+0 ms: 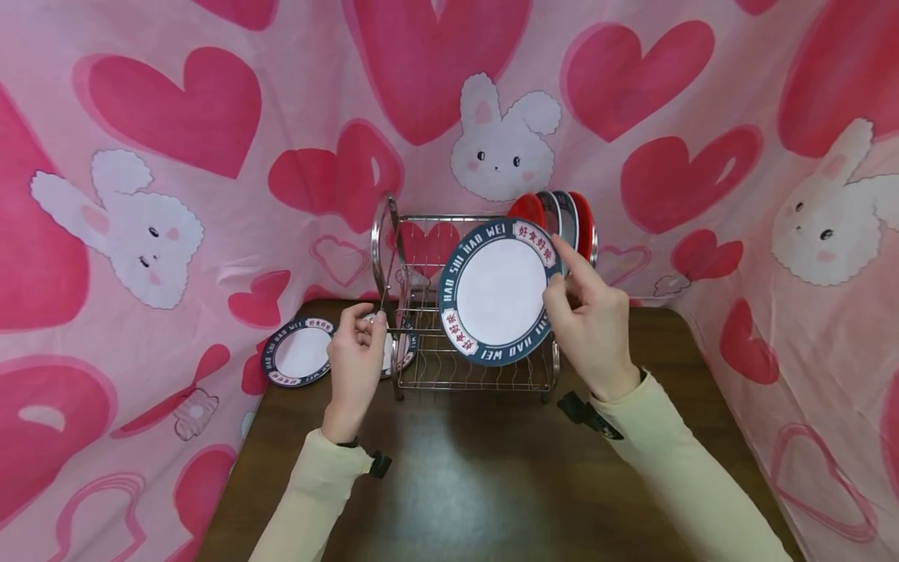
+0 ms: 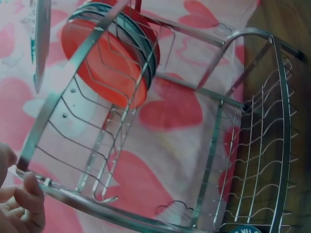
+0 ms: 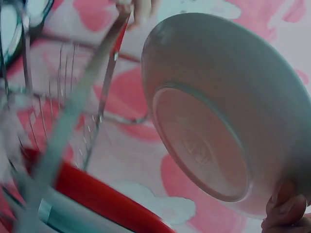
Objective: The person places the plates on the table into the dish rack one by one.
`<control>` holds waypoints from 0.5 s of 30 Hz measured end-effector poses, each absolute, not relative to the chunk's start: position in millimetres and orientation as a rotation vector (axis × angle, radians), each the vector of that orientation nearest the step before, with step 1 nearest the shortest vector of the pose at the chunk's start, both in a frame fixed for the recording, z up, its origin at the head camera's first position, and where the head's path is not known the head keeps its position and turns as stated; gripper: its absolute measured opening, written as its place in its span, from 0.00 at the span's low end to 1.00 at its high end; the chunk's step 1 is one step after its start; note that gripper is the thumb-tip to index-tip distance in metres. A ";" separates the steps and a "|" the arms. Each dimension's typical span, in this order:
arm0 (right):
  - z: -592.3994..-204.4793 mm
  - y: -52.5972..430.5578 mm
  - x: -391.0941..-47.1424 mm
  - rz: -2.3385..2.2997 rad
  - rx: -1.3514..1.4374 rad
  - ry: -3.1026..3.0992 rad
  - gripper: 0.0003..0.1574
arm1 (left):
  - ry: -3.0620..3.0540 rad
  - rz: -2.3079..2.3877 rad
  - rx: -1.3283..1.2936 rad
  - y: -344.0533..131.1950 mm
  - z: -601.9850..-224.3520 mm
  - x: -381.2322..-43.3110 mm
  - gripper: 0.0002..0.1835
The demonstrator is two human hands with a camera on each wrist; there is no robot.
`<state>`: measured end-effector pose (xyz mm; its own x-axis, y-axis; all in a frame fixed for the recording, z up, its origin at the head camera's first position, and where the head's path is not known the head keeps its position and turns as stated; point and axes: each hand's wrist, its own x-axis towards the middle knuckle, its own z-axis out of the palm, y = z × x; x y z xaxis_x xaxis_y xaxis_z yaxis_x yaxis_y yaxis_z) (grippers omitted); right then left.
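Note:
My right hand (image 1: 590, 328) pinches the right edge of a white plate (image 1: 502, 293) with a dark blue lettered rim, its face toward the head camera. The plate is tilted up in front of the rack's upper tier. From the right wrist view, its pale underside (image 3: 204, 145) and foot ring show, with fingertips (image 3: 286, 208) at the edge. My left hand (image 1: 354, 363) holds the metal dish rack (image 1: 477, 386) at the front left corner of its upper tier, thumb and fingers close around the bar. Several red and dark-rimmed plates (image 2: 107, 63) stand on edge at the upper tier's right end.
A blue-rimmed plate (image 1: 302, 351) lies on the brown table (image 1: 456, 484) left of the rack. Another such plate (image 1: 403, 351) is partly hidden behind my left hand and the rack's left side. Pink heart-and-rabbit cloth (image 1: 316, 179) hangs behind and at both sides.

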<state>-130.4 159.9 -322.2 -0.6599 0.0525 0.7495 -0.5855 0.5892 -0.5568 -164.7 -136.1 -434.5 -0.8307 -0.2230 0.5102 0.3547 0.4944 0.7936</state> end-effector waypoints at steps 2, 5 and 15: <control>-314.6 158.6 -138.9 0.988 0.425 -2.065 0.29 | -2.194 -1.334 -0.091 -136.2 -436.6 -166.5 0.15; -304.4 155.4 -152.1 0.852 0.412 -2.063 0.29 | -2.191 -1.361 -0.100 -135.8 -437.1 -168.0 0.13; -282.1 144.2 -187.6 0.506 0.441 -2.131 0.26 | -2.146 -1.369 -0.090 -134.2 -435.7 -171.3 0.14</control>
<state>-187.6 144.2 -282.1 -0.5527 -0.1260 0.8238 -0.4829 0.8541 -0.1934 -171.3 -134.2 -435.7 -0.8260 -0.2465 0.5069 0.3559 0.4694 0.8081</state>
